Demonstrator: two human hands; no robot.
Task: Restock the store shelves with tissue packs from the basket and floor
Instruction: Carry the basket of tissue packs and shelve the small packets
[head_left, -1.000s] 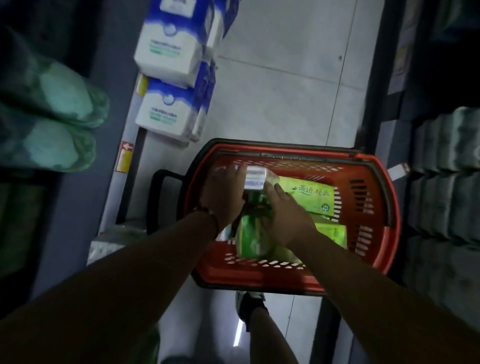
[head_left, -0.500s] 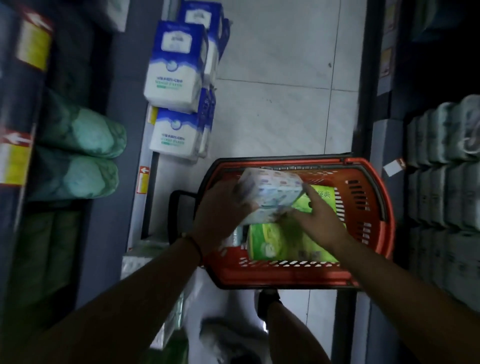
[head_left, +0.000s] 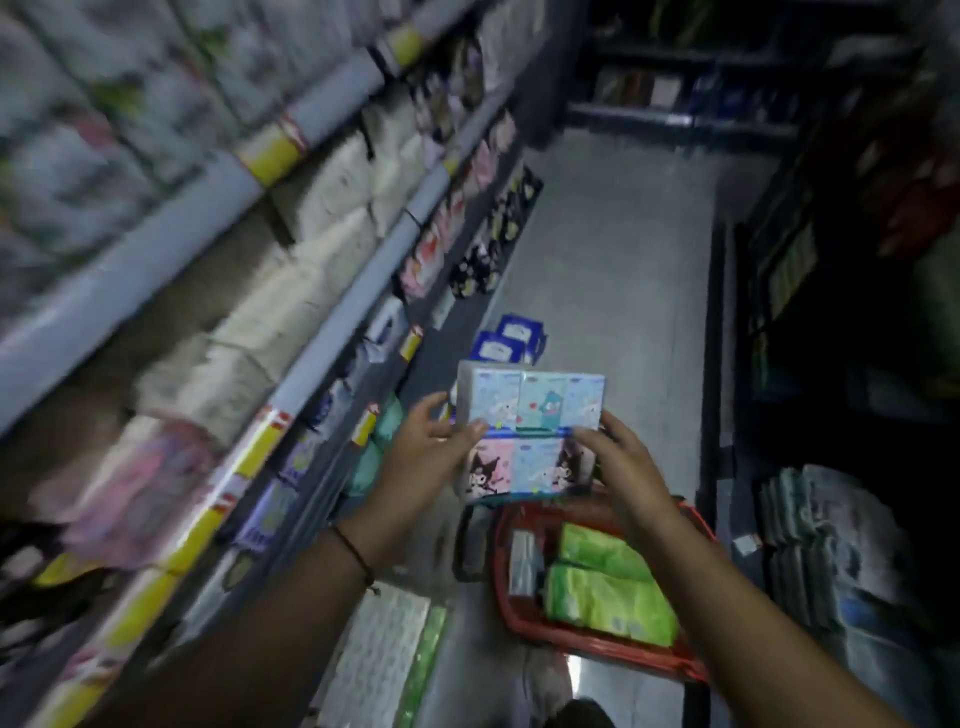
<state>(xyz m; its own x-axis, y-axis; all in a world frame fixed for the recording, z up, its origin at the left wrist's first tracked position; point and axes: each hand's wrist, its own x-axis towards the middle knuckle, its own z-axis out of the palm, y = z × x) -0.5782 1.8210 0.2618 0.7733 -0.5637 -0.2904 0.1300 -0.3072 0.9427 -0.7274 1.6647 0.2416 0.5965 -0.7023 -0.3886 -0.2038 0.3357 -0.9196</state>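
- The tissue pack (head_left: 530, 431), a cartoon-print multipack, is held up above the red basket (head_left: 597, 652), printed face toward the camera. My guess is that's to read the design and match it to a shelf slot.
- Left hand (head_left: 426, 447) grips the pack's left edge, thumb across the front and fingers curled behind it.
- Right hand (head_left: 626, 467) holds the right edge the same way, thumb on the front face. Two hands on the sides makes sense for something wide and soft that would sag from one corner.
- Inside the basket, right below the pack, are green packs (head_left: 608, 597) lying flat, so there's more left to shelve.
- Up and left of the basket run the shelves (head_left: 332, 291). It's all blurry, but further along the aisle from the basket I can make out similar cartoon-print packs (head_left: 475, 260). That's probably where this one goes.
- Beyond the basket, blue-and-white packs (head_left: 506, 343) sit on the floor by the shelf base, likely waiting their turn.
- Next move, I'd say, is carrying it over to that row without squashing it.
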